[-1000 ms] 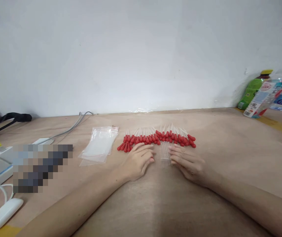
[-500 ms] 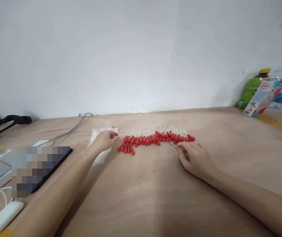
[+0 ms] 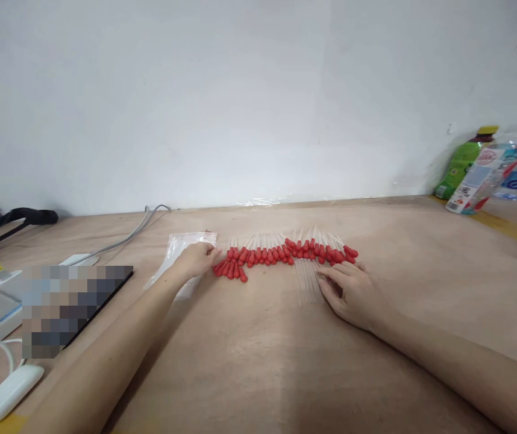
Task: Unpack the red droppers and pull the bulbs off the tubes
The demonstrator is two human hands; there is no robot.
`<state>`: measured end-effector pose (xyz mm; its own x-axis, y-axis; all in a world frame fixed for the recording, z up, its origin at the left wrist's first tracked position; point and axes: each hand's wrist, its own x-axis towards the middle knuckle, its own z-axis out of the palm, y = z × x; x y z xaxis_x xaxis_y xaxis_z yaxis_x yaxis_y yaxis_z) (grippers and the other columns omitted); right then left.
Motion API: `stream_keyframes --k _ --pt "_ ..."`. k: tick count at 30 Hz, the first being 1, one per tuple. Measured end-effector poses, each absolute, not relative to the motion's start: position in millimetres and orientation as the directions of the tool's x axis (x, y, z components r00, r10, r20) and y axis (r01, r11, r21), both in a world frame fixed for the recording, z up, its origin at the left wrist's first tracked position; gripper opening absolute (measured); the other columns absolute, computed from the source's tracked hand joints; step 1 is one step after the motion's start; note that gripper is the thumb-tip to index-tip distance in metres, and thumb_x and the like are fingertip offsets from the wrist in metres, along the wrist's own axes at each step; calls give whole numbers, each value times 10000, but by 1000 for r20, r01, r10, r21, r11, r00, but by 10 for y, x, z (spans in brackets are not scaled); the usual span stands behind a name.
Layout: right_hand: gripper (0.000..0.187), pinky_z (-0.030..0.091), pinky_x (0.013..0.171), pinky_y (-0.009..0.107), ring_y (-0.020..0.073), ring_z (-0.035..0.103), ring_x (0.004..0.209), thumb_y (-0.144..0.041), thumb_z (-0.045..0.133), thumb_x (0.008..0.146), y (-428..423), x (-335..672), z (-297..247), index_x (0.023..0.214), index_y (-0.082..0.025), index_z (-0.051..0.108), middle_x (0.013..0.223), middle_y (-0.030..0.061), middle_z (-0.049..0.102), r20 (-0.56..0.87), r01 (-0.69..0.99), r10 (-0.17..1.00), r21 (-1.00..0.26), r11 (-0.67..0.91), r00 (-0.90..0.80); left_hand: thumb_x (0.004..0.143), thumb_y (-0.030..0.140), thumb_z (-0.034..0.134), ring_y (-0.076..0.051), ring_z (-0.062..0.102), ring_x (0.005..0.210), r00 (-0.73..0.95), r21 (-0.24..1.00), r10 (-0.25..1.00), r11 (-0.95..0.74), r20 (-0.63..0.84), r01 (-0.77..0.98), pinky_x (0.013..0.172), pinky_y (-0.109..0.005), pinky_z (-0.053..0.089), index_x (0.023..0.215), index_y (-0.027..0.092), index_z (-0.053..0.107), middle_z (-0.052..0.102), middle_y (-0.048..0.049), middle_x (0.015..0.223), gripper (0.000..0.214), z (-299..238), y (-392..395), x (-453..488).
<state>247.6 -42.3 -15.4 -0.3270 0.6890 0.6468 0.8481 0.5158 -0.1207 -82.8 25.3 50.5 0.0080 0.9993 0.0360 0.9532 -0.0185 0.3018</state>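
My left hand is closed at the fingertips, just above the left end of several red rubber dropper bulbs. Whatever it pinches is hidden by the fingers. Behind those bulbs lies a long row of droppers with red bulbs, their pale tips pointing to the wall. Several thin clear glass tubes lie side by side in front of the row's right half. My right hand has its thumb and fingers closed at the right edge of these tubes, around a tube that barely shows.
A clear plastic bag lies under and beside my left wrist. Farther left are a dark flat device, white adapters and a grey cable. Bottles stand at the back right, by the wall.
My left hand has lowered slightly, and the red bulb at its fingertips no longer shows. My right hand has shifted a little left, closer to the glass tubes.
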Motion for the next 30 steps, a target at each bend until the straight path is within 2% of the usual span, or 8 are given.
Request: stream_keyframes --k 4,7,11,16,23,30 --pt "196 295 755 321 160 561 740 -261 470 801 -452 2469 -126 903 -208 629 736 -1 645 623 843 706 -136 520 -336 761 452 422 -221 598 729 47 250 986 -87 161 964 609 -280 394 689 210 591 655 -38 725 304 472 224 -734" --pt "195 290 759 323 160 556 745 -277 475 800 -469 2467 -108 903 -211 626 747 -1 648 610 844 714 -133 519 -343 767 507 426 -200 588 750 107 250 969 -164 224 954 616 -267 397 763 212 583 646 -24 769 334 404 205 -648" --pt "193 284 770 334 168 554 766 -292 467 807 -482 2460 -92 885 -213 625 763 2 652 596 851 722 -118 512 -352 751 535 465 -195 579 755 128 239 941 -209 315 948 600 -266 398 771 195 551 630 -30 780 352 326 198 -590" --pt "213 282 797 349 178 557 831 -335 462 826 -468 2459 -108 892 -216 625 859 13 658 582 856 731 -109 504 -356 774 489 460 -185 578 695 89 297 959 -170 269 940 566 -266 382 776 194 529 619 -17 704 302 293 199 -585" --pt "233 299 790 349 172 558 818 -353 439 849 -413 2480 -144 877 -217 626 844 24 653 608 848 716 -127 515 -343 719 484 529 -162 582 651 20 514 977 -128 211 848 598 -261 421 743 191 538 613 -5 678 294 242 260 -660" --pt "213 291 797 351 167 562 813 -324 440 851 -411 2471 -121 835 -216 623 826 19 647 620 831 724 -203 519 -301 714 418 514 -152 606 642 -33 559 971 -108 235 822 567 -239 433 854 189 524 630 4 683 269 223 276 -668"
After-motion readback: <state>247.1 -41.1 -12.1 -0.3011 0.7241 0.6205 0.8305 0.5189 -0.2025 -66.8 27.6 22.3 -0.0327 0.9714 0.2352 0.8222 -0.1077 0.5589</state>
